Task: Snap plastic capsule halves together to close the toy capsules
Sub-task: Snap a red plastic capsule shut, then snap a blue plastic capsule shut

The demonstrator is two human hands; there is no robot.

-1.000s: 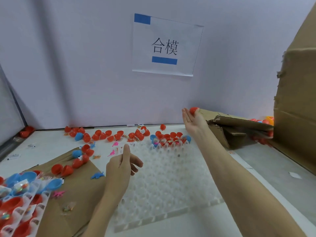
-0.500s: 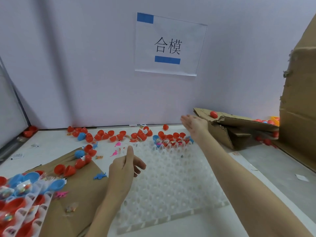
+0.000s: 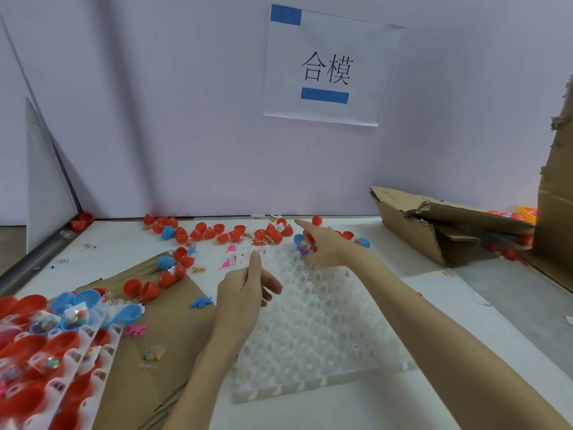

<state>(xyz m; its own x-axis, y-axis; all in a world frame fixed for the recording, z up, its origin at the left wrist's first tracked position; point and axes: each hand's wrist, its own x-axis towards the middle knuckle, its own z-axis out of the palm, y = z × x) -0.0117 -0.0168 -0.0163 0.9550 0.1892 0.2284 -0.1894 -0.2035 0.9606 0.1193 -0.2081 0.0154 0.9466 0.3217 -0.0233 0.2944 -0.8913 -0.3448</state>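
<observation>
A white dimpled tray lies in the middle of the table. Its far row holds several red and blue capsule halves with small toys in them. My right hand reaches over that far row with its fingers stretched out, the index tip near a loose red half; it holds nothing that I can see. My left hand hovers over the tray's left edge, index finger straight, the other fingers loosely curled and empty. Loose red capsule halves and a few blue halves lie scattered along the back wall.
At the near left, a second white tray carries red and blue halves filled with toys, on a brown cardboard sheet. Small plastic dinosaurs lie around. A torn cardboard box and a tall cardboard wall stand on the right, with closed capsules behind.
My right hand let a red capsule go at the cardboard box, then drew back left and down to the tray's far row. My left hand has barely moved.
</observation>
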